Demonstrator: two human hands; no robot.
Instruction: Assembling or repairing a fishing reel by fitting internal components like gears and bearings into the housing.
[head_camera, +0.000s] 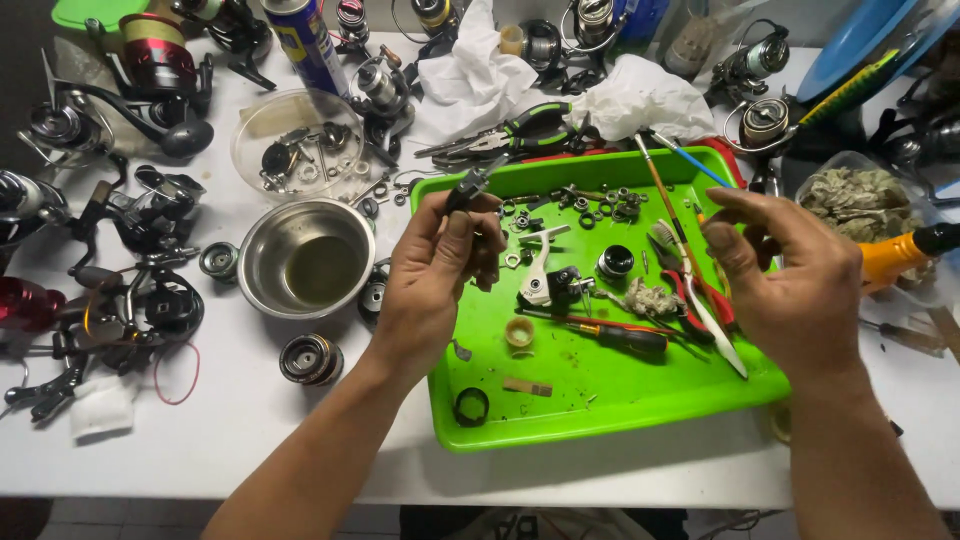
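Desk (250, 440): white, crowded with fishing reel bodies and loose parts on every side of the hands.
Green tray (600, 400): bright green plastic, lying under and between both hands, scattered with small rings, screws and tools.
Steel bowl (306, 258): round and shiny, just to the outer side of the left grip.
Left hand (435, 280): raised over the tray's near left edge, its grip closed around a small dark metal part.
Right hand (795, 280): hovering over the tray's right edge, fingers curled loosely inward; whether this grip holds anything cannot be told.
Dark metal part (468, 185): pinched between the left thumb and fingertips, sticking up and out above them, tilted away from the person. It looks slim, black to grey and angular; finer detail is too small to tell.
White reel piece (540, 275): lying on the tray between the two grips, nearer the left one, joined to a black block.
Red-handled screwdriver (615, 333): flat on the tray, below and between the grips.
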